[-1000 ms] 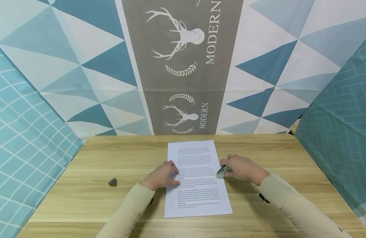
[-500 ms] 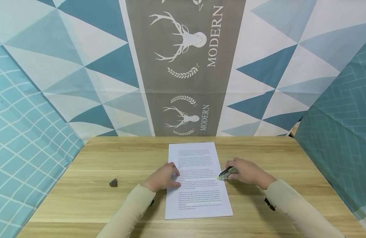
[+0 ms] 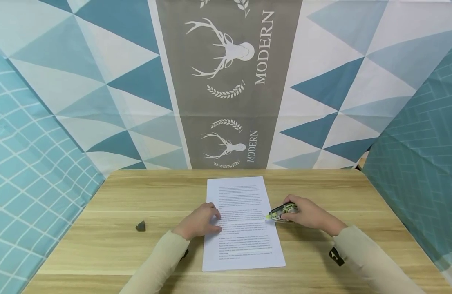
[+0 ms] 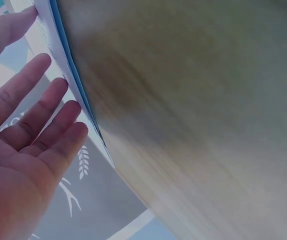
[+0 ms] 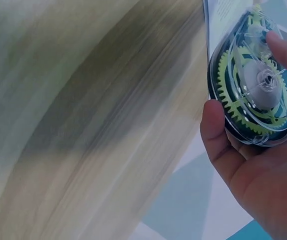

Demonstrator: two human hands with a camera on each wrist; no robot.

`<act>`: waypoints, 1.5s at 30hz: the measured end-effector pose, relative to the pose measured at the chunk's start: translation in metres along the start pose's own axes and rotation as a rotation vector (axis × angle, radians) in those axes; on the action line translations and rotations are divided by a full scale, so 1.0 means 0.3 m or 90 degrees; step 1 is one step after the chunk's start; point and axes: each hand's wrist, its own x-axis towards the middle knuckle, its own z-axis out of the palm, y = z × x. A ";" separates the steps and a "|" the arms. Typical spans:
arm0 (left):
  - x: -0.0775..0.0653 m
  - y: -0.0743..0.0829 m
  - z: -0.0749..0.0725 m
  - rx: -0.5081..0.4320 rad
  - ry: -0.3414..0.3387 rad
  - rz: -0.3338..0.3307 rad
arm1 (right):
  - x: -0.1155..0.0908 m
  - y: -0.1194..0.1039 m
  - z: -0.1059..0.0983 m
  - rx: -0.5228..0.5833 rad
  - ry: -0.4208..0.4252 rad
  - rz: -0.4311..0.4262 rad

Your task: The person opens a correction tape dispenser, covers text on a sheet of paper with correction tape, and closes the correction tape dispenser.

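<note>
A thin stack of printed paper (image 3: pixel 244 245) lies on the wooden table, its long sides running away from me. My left hand (image 3: pixel 198 220) rests at the stack's left edge, fingertips and thumb on the top sheet, fingers loosely bent. In the left wrist view those fingers (image 4: pixel 48 102) are spread beside the paper edge, where a blue layer shows. My right hand (image 3: pixel 308 213) grips a correction tape dispenser (image 3: pixel 285 212) with a clear case and yellow-green gears (image 5: pixel 253 85). Its yellow tip is at the sheet's right edge, near the end of a text line.
A small dark grey lump (image 3: pixel 140 226) sits on the table (image 3: pixel 167 188) left of my left hand. Behind the table hangs a patterned cloth (image 3: pixel 226 102) with deer heads and triangles. A blue gridded cloth (image 3: pixel 34 171) stands on the left and a teal one (image 3: pixel 413 163) on the right.
My right hand has shifted slightly right and turned the correction tape, so more of its side shows; the tip stays near the sheet's right edge. My left hand stays in place.
</note>
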 end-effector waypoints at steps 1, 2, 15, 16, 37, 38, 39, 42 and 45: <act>-0.001 -0.001 0.001 0.001 0.005 0.007 | -0.001 -0.001 0.001 0.013 -0.001 0.005; -0.003 -0.002 0.001 0.002 0.010 0.012 | -0.001 -0.001 0.001 0.020 -0.002 0.009; -0.068 -0.020 -0.047 -0.036 0.090 0.016 | -0.012 -0.009 0.013 0.060 0.009 0.000; -0.079 -0.027 -0.051 -0.047 0.096 0.009 | -0.014 -0.012 0.014 0.063 0.010 -0.002; -0.342 -0.231 -0.167 -0.064 0.167 -0.112 | -0.049 -0.048 0.013 0.028 0.025 -0.025; -0.356 -0.239 -0.173 -0.062 0.171 -0.113 | -0.051 -0.047 0.013 0.026 0.026 -0.027; -0.371 -0.247 -0.178 -0.061 0.174 -0.116 | -0.051 -0.047 0.013 0.028 0.026 -0.027; -0.418 -0.275 -0.196 -0.050 0.188 -0.130 | -0.050 -0.049 0.017 0.029 0.023 -0.033; -0.459 -0.306 -0.208 -0.043 0.191 -0.156 | -0.045 -0.054 0.021 0.036 0.022 -0.026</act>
